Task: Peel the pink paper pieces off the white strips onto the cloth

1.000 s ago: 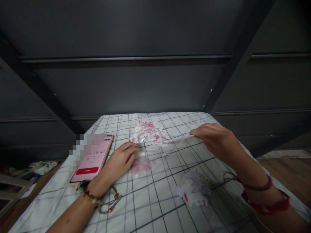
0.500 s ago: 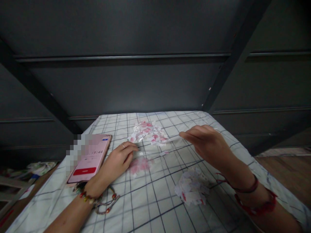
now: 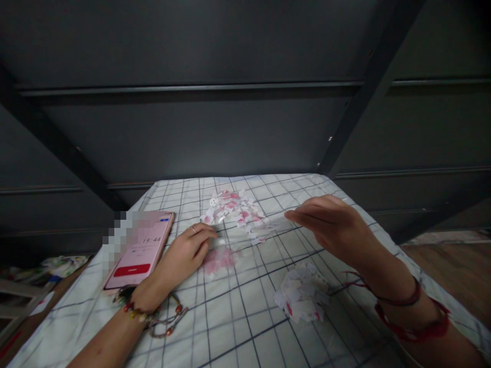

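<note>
The left forearm enters from the lower left of the frame and the left hand (image 3: 188,254) lies low near the centre, palm down, fingers bent and pointing right; the right arm comes in from the lower right, wrist bent, with the right hand (image 3: 332,225) raised right of centre and its fingertips pointing left. The two hands are well apart. The right thumb and fingers are pinched on a thin clear film (image 3: 275,225), which runs leftward at mid-frame; whether the left fingers grip it or only rest by it, I cannot tell. Beyond the film, at the centre, spreads a loose heap of torn white and pink scraps (image 3: 233,208); a blurred pink patch (image 3: 219,260) sits just right of the left hand, and a rounder, mostly white pile (image 3: 303,294) lies at lower right, below the right hand. A flat pink-edged phone (image 3: 148,245) lies left of the left hand, close beside the wrist, its screen lit and partly pixelated. Beaded strands (image 3: 169,331) circle the left wrist, red cords (image 3: 416,327) the right. The checked cloth (image 3: 230,332) is white with dark lines and lightly creased, reaching a dark, smooth panelled wall (image 3: 199,138) across the upper frame.
</note>
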Action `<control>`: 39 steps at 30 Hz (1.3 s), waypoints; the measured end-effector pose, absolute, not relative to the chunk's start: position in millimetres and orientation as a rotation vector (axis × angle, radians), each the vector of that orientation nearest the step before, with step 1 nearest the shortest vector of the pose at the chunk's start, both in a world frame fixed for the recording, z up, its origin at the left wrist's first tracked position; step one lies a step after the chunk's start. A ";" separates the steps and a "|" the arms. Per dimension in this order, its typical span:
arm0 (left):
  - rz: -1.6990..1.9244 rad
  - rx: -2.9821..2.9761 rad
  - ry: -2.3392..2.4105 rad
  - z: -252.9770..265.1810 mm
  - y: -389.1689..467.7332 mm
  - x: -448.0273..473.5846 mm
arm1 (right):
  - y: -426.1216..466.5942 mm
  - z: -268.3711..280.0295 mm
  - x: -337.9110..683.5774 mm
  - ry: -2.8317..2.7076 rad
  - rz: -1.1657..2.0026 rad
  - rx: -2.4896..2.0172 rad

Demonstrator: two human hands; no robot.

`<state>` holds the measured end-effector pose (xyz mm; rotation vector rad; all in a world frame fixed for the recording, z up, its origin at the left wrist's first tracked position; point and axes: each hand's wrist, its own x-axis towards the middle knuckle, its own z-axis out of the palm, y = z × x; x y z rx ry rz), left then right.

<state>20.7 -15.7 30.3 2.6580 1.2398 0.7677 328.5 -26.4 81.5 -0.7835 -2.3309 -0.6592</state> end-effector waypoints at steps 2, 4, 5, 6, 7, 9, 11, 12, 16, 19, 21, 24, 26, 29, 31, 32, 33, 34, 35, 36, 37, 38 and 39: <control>0.760 2.655 1.230 30.5 -15.5 21.1 | -25.4 80.2 325.0 -2.316 -0.707 -0.783; 0.751 2.654 1.234 30.4 -15.2 21.2 | -24.6 78.9 321.4 -2.322 -0.751 -0.767; 0.750 2.653 1.240 30.1 -15.1 21.1 | -24.7 78.7 320.3 -2.335 -0.766 -0.753; 0.749 2.654 1.247 29.8 -15.0 20.9 | -25.1 79.0 320.0 -2.353 -0.769 -0.742; 0.748 2.655 1.254 29.6 -15.0 20.8 | -25.9 79.9 320.5 -2.369 -0.760 -0.732; 0.750 2.659 1.259 29.2 -15.1 20.5 | -28.0 82.5 323.1 -2.385 -0.727 -0.718; 0.754 2.666 1.255 29.5 -15.3 20.7 | -29.8 84.8 326.2 -2.371 -0.708 -0.713; 0.751 2.669 1.252 29.8 -15.5 20.9 | -30.2 85.4 327.2 -2.358 -0.711 -0.717; 0.724 2.676 1.248 30.9 -15.9 22.4 | -29.2 82.9 325.7 -2.340 -0.724 -0.741; 0.718 2.676 1.245 30.9 -16.1 23.2 | -28.9 80.6 326.1 -2.384 -0.664 -0.742; 0.720 2.669 1.249 30.8 -16.2 23.5 | -29.5 80.6 330.4 -2.397 -0.599 -0.752; 0.720 2.656 1.256 30.9 -16.6 23.9 | -29.8 81.4 339.3 -2.353 -0.526 -0.774; 0.714 2.656 1.256 31.2 -16.9 24.2 | -28.6 80.6 342.7 -2.311 -0.513 -0.784; 0.707 2.657 1.257 31.6 -16.9 24.3 | -25.4 76.8 342.0 -2.301 -0.519 -0.806; 0.703 2.657 1.262 31.6 -16.6 24.0 | -23.2 74.1 340.9 -2.334 -0.489 -0.823; 0.699 2.659 1.265 31.6 -16.5 23.7 | -22.4 73.4 341.1 -2.351 -0.451 -0.828; 0.696 2.661 1.269 31.7 -16.3 23.5 | -21.8 73.2 342.0 -2.364 -0.404 -0.829; 0.693 2.664 1.271 31.7 -16.1 23.3 | -21.4 73.4 343.5 -2.373 -0.356 -0.825; 0.694 2.666 1.272 31.8 -16.0 23.2 | -21.2 74.1 345.4 -2.379 -0.310 -0.820; 0.696 2.668 1.273 31.9 -15.9 23.1 | -21.1 75.0 347.5 -2.378 -0.273 -0.815; 0.700 2.669 1.272 32.0 -15.9 23.2 | -21.1 75.9 349.4 -2.376 -0.253 -0.809; 0.704 2.669 1.272 32.1 -15.8 23.3 | -21.0 76.7 350.9 -2.371 -0.249 -0.803; 0.706 2.669 1.272 32.1 -15.8 23.4 | -20.8 77.2 351.7 -2.365 -0.254 -0.797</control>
